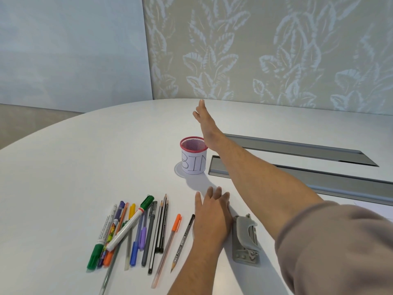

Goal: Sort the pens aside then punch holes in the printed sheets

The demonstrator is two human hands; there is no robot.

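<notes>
Clearly the task is only at its beginning, as far as I can judge. On the white table (pixel 74 167) the pens (pixel 136 233) lie together in a loose fan at the near left: markers, ballpoints and pencils, some crossing over others, and an orange pen (pixel 170 241) and a dark pencil (pixel 184 237) lie a little apart on the right side of the group. Beyond them stands a pink mesh cup (pixel 194 155) wrapped with a paper that reads "BIN", and from this view it looks empty, so no pen seems sorted yet. The left hand (pixel 211 216) rests flat on the table between the dark pencil and the grey hole punch (pixel 245 239), fingers stretched, holding nothing. The right hand (pixel 205 122) reaches far forward past the cup, fingers straight and open, also holding nothing. The punch lies near the right forearm and looks unused. Of the printed sheets I see only a pale corner (pixel 382 211) at the right edge, partly hidden by the sleeve (pixel 340 248), so I cannot tell their state. Both parts of the task seem left to do.
</notes>
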